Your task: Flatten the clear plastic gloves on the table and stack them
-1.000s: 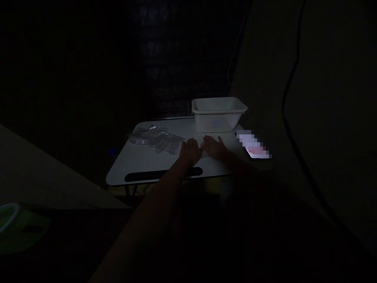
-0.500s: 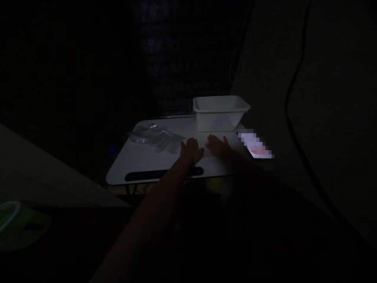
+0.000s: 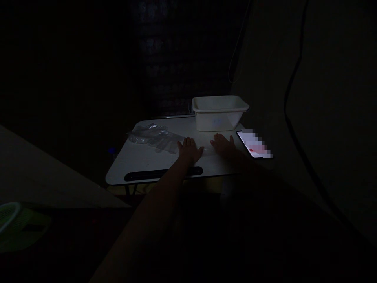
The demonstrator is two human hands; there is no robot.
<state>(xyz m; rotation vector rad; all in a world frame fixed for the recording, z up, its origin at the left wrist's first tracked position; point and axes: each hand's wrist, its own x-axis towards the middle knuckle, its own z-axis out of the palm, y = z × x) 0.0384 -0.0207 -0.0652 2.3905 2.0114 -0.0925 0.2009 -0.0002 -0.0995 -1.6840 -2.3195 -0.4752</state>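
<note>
My left hand [image 3: 189, 150] lies with its fingers spread on a small white table [image 3: 147, 159], at the right end of some crumpled clear plastic [image 3: 159, 137]. My right hand [image 3: 223, 144] rests palm down to the right of it, fingers apart. A faint clear sheet [image 3: 208, 151] shows on the tabletop between the two hands; its outline is hard to make out. Behind my right hand stands a white rectangular tub [image 3: 218, 120]; its contents cannot be made out.
A lit tablet or phone [image 3: 253, 144] lies at the table's right edge. A dark slot [image 3: 159, 174] runs along the front edge. At the lower left is a green basket [image 3: 29, 232]. A dark cable [image 3: 290, 122] hangs at the right.
My right hand has slid slightly to the right and my left hand slightly to the left, so the gap between them is wider.
</note>
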